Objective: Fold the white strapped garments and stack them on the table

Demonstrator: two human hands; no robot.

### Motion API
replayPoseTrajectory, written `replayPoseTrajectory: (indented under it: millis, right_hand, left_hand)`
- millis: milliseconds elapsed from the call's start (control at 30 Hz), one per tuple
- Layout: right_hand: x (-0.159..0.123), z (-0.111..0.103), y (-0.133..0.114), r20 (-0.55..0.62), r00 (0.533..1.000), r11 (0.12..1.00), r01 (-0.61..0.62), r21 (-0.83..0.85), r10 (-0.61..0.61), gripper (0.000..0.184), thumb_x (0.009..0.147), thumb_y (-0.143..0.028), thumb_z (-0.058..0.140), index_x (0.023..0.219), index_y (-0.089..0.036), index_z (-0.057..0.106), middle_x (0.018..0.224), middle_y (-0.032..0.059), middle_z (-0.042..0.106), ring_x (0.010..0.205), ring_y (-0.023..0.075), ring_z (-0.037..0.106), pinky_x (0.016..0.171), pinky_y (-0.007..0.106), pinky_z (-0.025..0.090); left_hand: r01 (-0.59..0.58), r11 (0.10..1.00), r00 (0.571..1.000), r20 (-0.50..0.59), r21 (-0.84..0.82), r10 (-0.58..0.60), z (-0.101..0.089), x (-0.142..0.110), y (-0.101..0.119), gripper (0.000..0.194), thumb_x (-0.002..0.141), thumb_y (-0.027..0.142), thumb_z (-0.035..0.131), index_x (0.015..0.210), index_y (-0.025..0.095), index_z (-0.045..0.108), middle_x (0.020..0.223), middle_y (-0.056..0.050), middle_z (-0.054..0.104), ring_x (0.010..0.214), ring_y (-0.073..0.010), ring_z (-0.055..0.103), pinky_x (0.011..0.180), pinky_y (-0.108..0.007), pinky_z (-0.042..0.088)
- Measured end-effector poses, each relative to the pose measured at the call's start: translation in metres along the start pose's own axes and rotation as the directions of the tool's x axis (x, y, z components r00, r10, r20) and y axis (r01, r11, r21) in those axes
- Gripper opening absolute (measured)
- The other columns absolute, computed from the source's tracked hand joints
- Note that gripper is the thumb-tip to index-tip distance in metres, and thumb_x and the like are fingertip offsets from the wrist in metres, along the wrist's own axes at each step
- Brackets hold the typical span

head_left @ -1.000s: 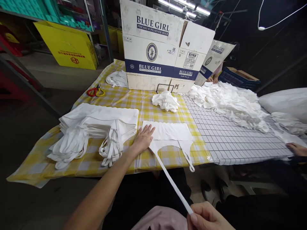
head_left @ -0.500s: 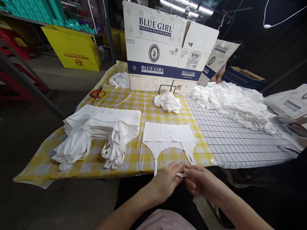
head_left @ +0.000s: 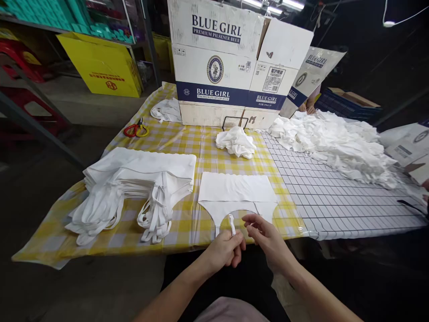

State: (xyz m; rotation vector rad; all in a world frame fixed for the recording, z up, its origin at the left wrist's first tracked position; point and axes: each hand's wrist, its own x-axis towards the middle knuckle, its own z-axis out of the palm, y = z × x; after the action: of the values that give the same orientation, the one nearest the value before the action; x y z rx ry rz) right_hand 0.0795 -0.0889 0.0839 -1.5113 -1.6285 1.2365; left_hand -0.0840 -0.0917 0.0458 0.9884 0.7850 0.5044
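A white strappy camisole-style top (head_left: 237, 188) lies flat at the table's front, its straps toward me. My left hand (head_left: 225, 251) is closed on a white strap (head_left: 232, 224), whose looped end sticks up above the thumb. My right hand (head_left: 268, 239) is over the top's lower right part, fingers and thumb apart, with nothing visible between them. It hides the right strap in part. To the left lies a neat stack of similar white tops (head_left: 140, 172), their straps hanging toward the front edge.
Behind the top are a crumpled white garment (head_left: 236, 142) and a large beer carton (head_left: 214, 67). Red-and-yellow scissors (head_left: 136, 129) lie at the back left. A heap of white garments (head_left: 338, 143) covers the right side, where another person's hand (head_left: 307, 107) shows.
My hands, earlier together at the strap, have come apart. My left hand has moved slightly left with the strap end now upright; my right hand has risen over the top.
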Motion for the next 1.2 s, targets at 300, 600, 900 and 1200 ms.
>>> replayPoseTrajectory:
  millis: [300,600,900,1200]
  right_hand:
    - [0.017,0.011,0.024,0.267,0.774,0.585,0.616,-0.528,-0.574,0.026,0.088,-0.015,0.044,0.108,-0.025,0.056,0.082,0.0041,0.061,0.072,0.0158,0.052,0.063,0.028,0.041]
    - [0.033,0.017,0.032,0.062,0.807,0.697,0.544,-0.467,-0.588,0.017,0.088,-0.017,0.04,0.092,-0.019,0.056,0.075,0.0038,0.06,0.068,0.0144,0.054,0.062,0.025,0.042]
    - [0.068,0.023,0.024,-0.1,0.993,0.963,0.086,0.254,-0.062,0.018,0.085,-0.037,0.048,0.08,-0.02,0.05,0.065,-0.0004,0.059,0.052,0.0113,0.051,0.051,0.023,0.04]
    - [0.084,0.019,0.028,0.014,1.0,0.909,-0.013,0.416,0.008,0.018,0.079,-0.035,0.056,0.077,-0.02,0.046,0.074,0.0014,0.063,0.054,0.0111,0.052,0.053,0.025,0.041]
  left_hand:
    - [0.208,0.968,0.95,0.264,-0.141,-0.166,-0.008,-0.002,0.003,0.021,0.075,0.028,0.041,0.063,0.014,0.05,0.04,0.001,0.052,0.025,-0.005,0.027,0.027,-0.018,0.014]
    - [-0.07,0.985,0.99,0.131,0.156,0.049,-0.026,-0.005,0.031,0.042,0.086,0.046,0.034,0.08,0.012,0.058,0.072,-0.005,0.061,0.056,-0.0108,0.054,0.048,-0.021,0.04]
    - [-0.117,0.218,0.826,-0.027,0.969,0.563,-0.087,0.043,0.042,0.027,0.076,0.012,0.055,0.102,0.02,0.055,0.104,-0.004,0.053,0.097,-0.0182,0.051,0.087,-0.033,0.043]
    - [-0.129,-0.255,0.852,0.238,0.958,0.465,-0.099,0.063,0.033,0.013,0.084,0.008,0.045,0.08,0.014,0.055,0.088,-0.007,0.054,0.082,-0.018,0.053,0.066,-0.029,0.047]
